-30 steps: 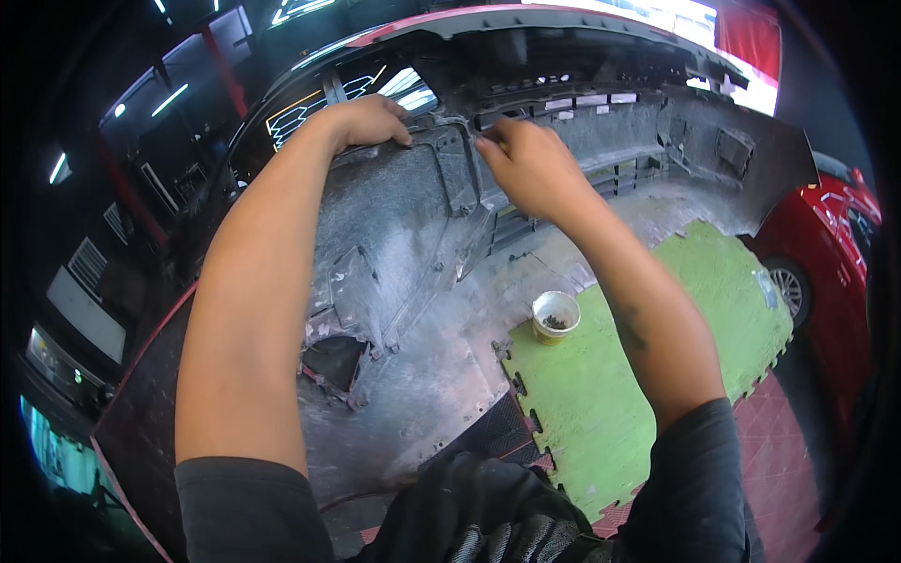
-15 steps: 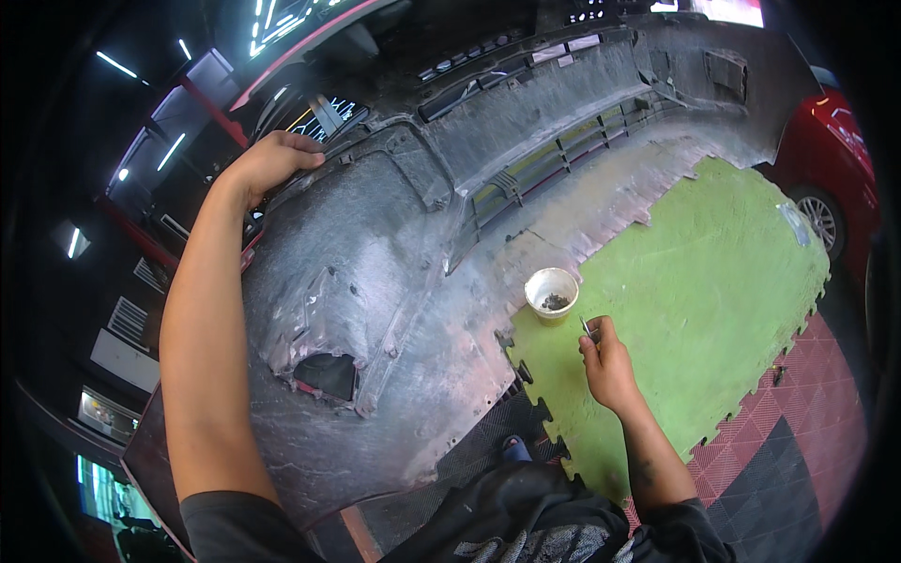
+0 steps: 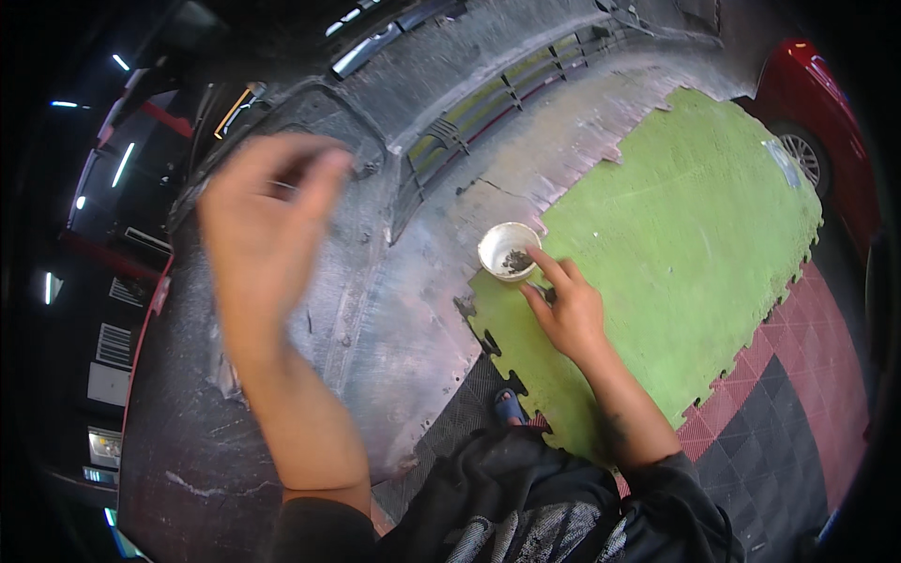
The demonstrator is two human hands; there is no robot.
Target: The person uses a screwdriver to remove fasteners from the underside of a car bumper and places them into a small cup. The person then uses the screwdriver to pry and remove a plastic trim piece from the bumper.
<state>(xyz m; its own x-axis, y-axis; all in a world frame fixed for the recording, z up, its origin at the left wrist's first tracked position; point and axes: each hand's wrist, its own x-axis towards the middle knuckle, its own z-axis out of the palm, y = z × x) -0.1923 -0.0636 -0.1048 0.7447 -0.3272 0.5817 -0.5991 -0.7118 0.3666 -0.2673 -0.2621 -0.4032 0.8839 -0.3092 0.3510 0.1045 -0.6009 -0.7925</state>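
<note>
A small white cup point(image 3: 496, 246) with dark small pieces in its bottom sits at the left edge of the green foam mat point(image 3: 666, 253). My right hand point(image 3: 571, 314) is at the cup's right side, index fingertip at the rim and thumb below it, spread apart. No held piece shows in that hand. My left hand point(image 3: 267, 211), smeared by motion, is raised over the left part of a large, scuffed dark car bumper point(image 3: 375, 310). Its fingers curve toward the thumb; whether it holds anything cannot be made out.
The bumper's grille slats point(image 3: 511, 89) run along its far side, near a crack in the panel. Red and black floor tiles point(image 3: 751, 375) lie beyond the mat. A red car point(image 3: 812, 122) stands at the right. A sandalled foot point(image 3: 509, 406) shows below me.
My left hand has left the bumper's far left edge and come nearer. My right hand has moved up to the cup, and the small metal piece in its fingers no longer shows. The view has shifted.
</note>
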